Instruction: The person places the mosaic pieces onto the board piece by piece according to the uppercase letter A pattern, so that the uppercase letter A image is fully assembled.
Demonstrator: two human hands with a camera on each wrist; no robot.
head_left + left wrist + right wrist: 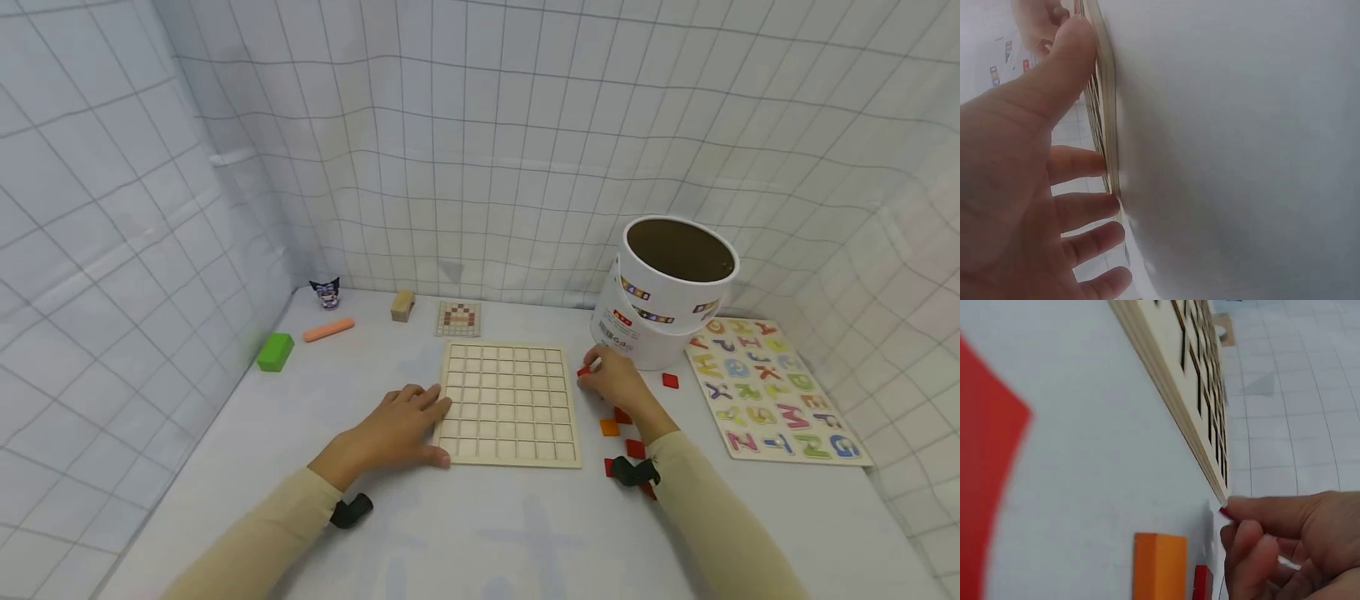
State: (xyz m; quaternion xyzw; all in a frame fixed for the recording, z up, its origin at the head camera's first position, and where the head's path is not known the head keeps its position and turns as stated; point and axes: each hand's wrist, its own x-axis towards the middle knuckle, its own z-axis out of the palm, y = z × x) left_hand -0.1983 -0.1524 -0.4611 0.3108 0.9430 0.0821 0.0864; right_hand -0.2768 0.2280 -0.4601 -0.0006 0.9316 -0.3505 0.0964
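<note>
On the worktop [480, 533] in front of me, my left hand [397, 429] lies flat with straight fingers pressed against the left edge of the wooden grid board [510, 404], steadying it. My right hand [618, 385] sits just off the board's right edge, near its far corner, fingers curled into a pinch around a small red tile [1227, 514]; the right wrist view shows only a sliver of red at the fingertips, close beside the board's corner. More loose tiles lie near that wrist: an orange tile [609, 427], red ones under and behind the hand, and one lone red tile [670, 381] over by the white tub [667, 287].

To do this step well, I judge I should keep the left hand firm on the board so it cannot slide, lift the pinched tile clear of the raised rim, and lower it flat and square into a cell rather than pushing it in at a slant.

Every cell I can see looks bare, though my left fingers cover part of the near left edge. I cannot make out the tile's full shape or thickness, since the fingers hide most of it. The left wrist view is mostly blurred worktop, and the alphabet puzzle [772, 392] on the right is partly too small to read.
</note>
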